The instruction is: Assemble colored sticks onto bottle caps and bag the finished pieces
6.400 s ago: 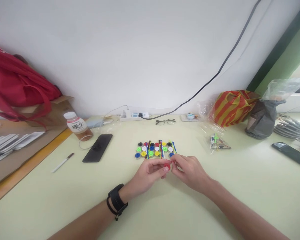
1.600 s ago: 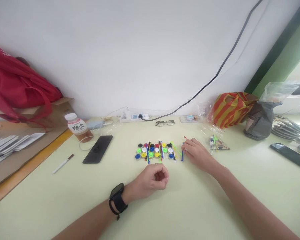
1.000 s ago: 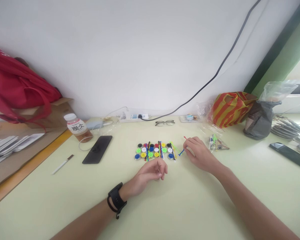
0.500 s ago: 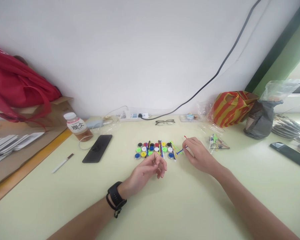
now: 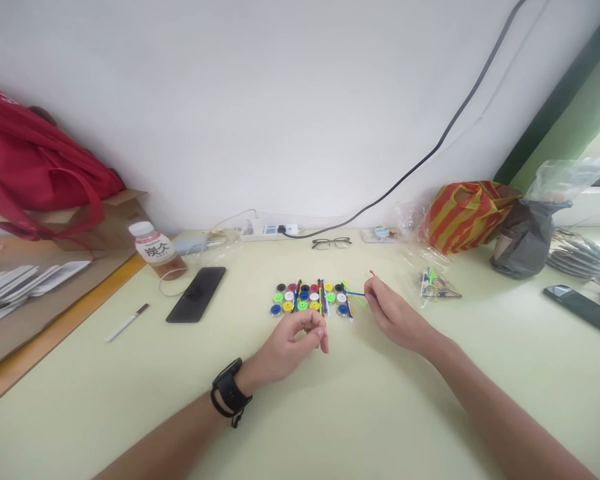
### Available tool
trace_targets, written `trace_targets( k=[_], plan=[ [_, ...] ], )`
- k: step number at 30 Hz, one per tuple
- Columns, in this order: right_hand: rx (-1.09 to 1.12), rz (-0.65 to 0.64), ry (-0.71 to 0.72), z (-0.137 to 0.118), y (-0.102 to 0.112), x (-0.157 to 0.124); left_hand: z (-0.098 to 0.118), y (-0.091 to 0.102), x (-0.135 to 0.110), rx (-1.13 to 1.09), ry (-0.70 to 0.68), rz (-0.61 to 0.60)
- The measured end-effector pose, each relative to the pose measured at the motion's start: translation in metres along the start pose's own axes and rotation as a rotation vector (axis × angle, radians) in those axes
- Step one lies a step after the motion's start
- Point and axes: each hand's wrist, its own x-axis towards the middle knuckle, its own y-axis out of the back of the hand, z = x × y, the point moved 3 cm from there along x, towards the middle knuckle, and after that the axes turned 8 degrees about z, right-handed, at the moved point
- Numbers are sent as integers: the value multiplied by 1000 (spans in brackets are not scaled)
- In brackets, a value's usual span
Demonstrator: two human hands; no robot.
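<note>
My right hand [image 5: 391, 312] pinches a thin blue plastic stick [image 5: 357, 294] between thumb and fingers. Its flared end points left towards the discs, and a small red tip [image 5: 372, 273] sticks up above the fingers. My left hand [image 5: 300, 339], wearing a black watch, is loosely curled with the thumb against the fingers; nothing shows in it. Just beyond it lie rows of small round coloured discs [image 5: 277, 310], blue, green, yellow, white, red and black. Thin coloured sticks [image 5: 322, 297] lie between the columns, with a few more at the right end by a blue disc [image 5: 343, 310].
A clear bag of small coloured parts [image 5: 436, 285] lies right of my right hand. Eyeglasses [image 5: 331, 244] and a power strip [image 5: 270, 232] are behind the discs. To the left are a phone [image 5: 196, 295], a pen [image 5: 128, 323] and a bottle [image 5: 157, 252]. A striped bag [image 5: 473, 217] stands back right.
My right hand has turned the blue stick from a slant to nearly level, its end now by the top right discs. My left hand's fingers have curled in more.
</note>
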Motion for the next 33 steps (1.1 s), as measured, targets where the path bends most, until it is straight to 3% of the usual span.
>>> trace_targets(
  k=[8, 14, 26, 33],
  plan=[
    [8, -31, 32, -9, -6, -4, -7, 0, -1, 472, -197, -86],
    [-53, -119, 99, -7, -22, -7, -21, -1, 1, 585, -278, -114],
    [52, -118, 109, -13, -25, -9, -17, 0, 0, 551, -157, -122],
    [183, -41, 33, -29, -17, -10, -12, -3, 0, 186, -40, 122]
  ],
)
